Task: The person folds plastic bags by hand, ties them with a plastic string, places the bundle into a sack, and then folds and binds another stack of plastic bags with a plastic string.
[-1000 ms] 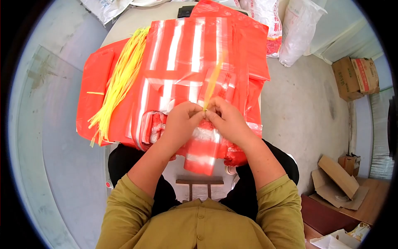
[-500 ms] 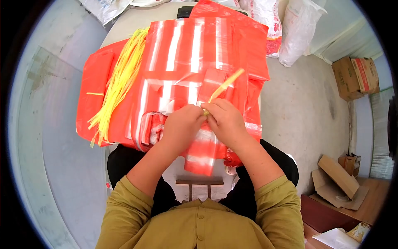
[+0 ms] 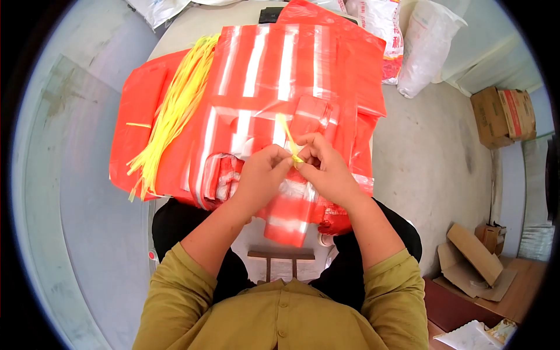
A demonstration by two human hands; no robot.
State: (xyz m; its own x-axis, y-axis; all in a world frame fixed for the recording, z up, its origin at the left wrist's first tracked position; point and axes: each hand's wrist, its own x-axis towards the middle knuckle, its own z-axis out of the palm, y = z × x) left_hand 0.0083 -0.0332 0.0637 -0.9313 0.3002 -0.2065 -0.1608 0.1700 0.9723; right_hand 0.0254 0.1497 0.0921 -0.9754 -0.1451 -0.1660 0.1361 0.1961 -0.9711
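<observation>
My left hand (image 3: 263,178) and my right hand (image 3: 328,174) meet over a folded bundle of red-and-white striped plastic bags (image 3: 290,217). Both pinch a thin yellow plastic strip (image 3: 285,129) at the bundle's middle, and one end of it sticks up past the fingers. Whether the strip is knotted is hidden by my fingertips. Under the bundle lies a stack of striped plastic bags (image 3: 254,63). To its left, a bunch of loose yellow strips (image 3: 179,105) rests on plain red plastic (image 3: 131,102).
White printed sacks (image 3: 429,44) stand behind the table at the right. Cardboard boxes (image 3: 503,116) sit by the right wall, and an opened carton (image 3: 475,262) lies on a brown surface at lower right. A dark flat object (image 3: 269,14) is at the table's back.
The yellow strip's free end has swung from the upper right to the upper left. My right hand's fingers have lifted and curled differently around the strip. The view has shifted slightly.
</observation>
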